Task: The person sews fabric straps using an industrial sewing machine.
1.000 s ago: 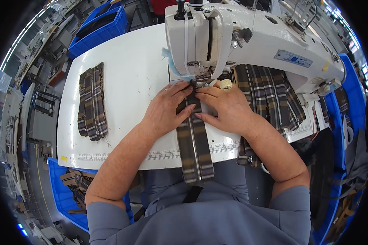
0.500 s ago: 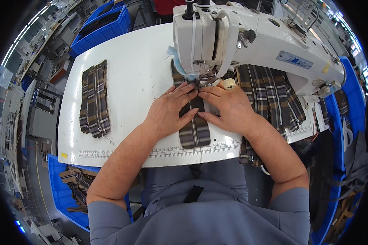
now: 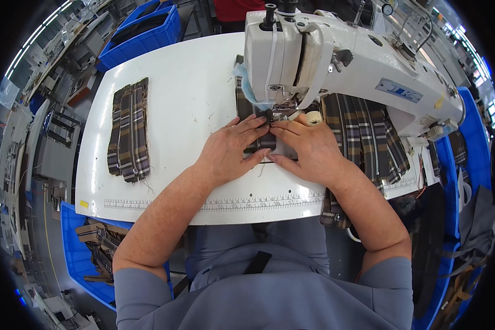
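Observation:
A plaid zipper strip lies on the white table at the needle area of a white sewing machine, its far part showing beside the machine head. My left hand rests open on the strip's left side, fingertips by the presser foot. My right hand is open at the right of the strip, fingers flat near the foot, thumb close to its near end. Several plaid zipper strips lie under the machine arm, right of my right hand. A smaller plaid stack lies at the table's left.
Blue bins stand at the back left, below the table's left edge with fabric pieces inside, and along the right. Someone in red is behind the table. Other benches line the left aisle.
The zipper strip has moved away from me under the needle; its near end, earlier hanging past the table edge, now lies by my thumbs. Both hands remain beside the foot.

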Action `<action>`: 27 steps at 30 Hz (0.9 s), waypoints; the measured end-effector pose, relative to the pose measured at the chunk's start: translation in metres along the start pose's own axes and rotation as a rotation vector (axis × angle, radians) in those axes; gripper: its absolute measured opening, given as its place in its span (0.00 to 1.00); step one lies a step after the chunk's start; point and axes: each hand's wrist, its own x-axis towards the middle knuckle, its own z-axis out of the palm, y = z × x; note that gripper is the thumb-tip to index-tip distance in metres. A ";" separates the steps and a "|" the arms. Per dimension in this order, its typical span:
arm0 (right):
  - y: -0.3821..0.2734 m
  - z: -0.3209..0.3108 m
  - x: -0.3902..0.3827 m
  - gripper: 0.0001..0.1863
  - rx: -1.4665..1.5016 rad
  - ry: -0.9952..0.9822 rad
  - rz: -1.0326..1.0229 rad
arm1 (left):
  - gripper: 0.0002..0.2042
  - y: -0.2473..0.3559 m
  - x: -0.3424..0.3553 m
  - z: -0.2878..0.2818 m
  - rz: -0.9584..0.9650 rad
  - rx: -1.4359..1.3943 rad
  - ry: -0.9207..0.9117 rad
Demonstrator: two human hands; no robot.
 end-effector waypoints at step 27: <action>0.004 0.004 -0.001 0.16 0.051 0.063 -0.022 | 0.19 -0.012 0.003 -0.023 -0.231 0.005 0.099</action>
